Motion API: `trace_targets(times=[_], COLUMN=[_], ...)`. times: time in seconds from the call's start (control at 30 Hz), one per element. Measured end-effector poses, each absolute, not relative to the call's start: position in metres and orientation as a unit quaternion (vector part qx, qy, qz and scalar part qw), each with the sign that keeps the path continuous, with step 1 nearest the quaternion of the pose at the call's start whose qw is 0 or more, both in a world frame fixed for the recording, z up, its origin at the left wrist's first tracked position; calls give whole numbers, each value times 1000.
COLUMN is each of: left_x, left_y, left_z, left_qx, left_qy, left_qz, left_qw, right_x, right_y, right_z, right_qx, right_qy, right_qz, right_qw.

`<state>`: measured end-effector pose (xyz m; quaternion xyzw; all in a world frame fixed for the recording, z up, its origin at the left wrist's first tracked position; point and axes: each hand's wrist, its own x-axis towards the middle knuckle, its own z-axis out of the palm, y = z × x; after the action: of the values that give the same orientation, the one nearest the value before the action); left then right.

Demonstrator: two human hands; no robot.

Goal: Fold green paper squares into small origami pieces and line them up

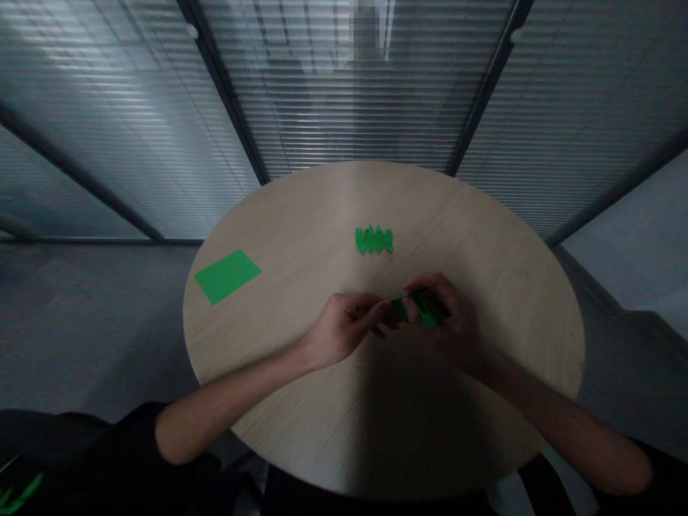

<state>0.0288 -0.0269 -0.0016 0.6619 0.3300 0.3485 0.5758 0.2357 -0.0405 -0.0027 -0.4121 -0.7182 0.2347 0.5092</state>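
Observation:
Between my two hands is a piece of green paper (428,309), partly hidden by the fingers. My left hand (349,324) pinches its left end with thumb and fingers. My right hand (454,315) is curled round its right part, thumb in front. Just beyond the hands, a green paper piece with a zigzag outline (374,240) lies on the table. Farther left lies a flat green paper sheet (228,276). Whether the held paper is folded or cut, I cannot tell.
The round wooden table (301,208) stands close to glass panels with blinds (344,107). Dark frame posts (491,82) rise behind it. Grey floor (134,315) shows to the left. Something bright green (24,494) appears at the lower left corner.

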Motion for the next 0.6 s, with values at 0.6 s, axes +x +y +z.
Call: trace_targets(times=[0.6], left_x=[27], left_y=[-26], left_z=[-2], left_qx=[671], left_qy=[324], left_qz=[356], left_qw=[564], right_x=[237], right_y=[-38], right_z=[-6], right_qx=[-420], right_qy=[-716], right_qz=[223], right_qw=[511])
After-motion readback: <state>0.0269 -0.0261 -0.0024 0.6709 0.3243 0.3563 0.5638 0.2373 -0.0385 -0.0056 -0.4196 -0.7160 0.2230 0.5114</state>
